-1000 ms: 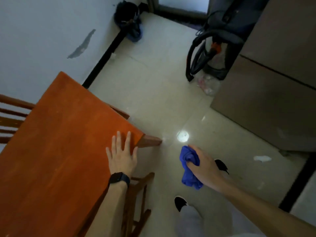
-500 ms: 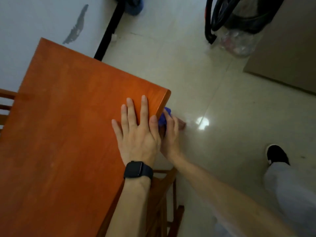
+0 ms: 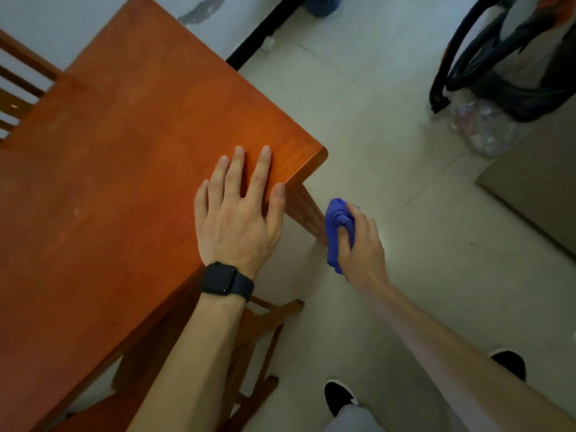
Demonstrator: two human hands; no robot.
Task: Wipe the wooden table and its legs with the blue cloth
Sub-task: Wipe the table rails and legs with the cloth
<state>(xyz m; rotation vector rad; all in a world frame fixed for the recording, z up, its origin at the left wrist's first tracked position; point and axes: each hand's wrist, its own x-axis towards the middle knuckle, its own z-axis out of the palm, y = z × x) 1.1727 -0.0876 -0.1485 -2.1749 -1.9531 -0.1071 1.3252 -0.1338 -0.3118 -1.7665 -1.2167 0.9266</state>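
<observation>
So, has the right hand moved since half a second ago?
Yes. The right hand went down the table leg: from just under the table corner to the leg's lower end, gripping the blue cloth.

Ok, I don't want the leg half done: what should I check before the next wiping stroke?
1. Grip: the right hand holds the blue cloth bunched: ok.
2. Contact: the cloth touches the table leg low on its right side: ok.
3. Bracing: the left hand lies flat on the table by the corner: ok.
4. Chair stands apart from the leg: ok.
5. Leg's far side clean: cannot tell, hidden.
</observation>
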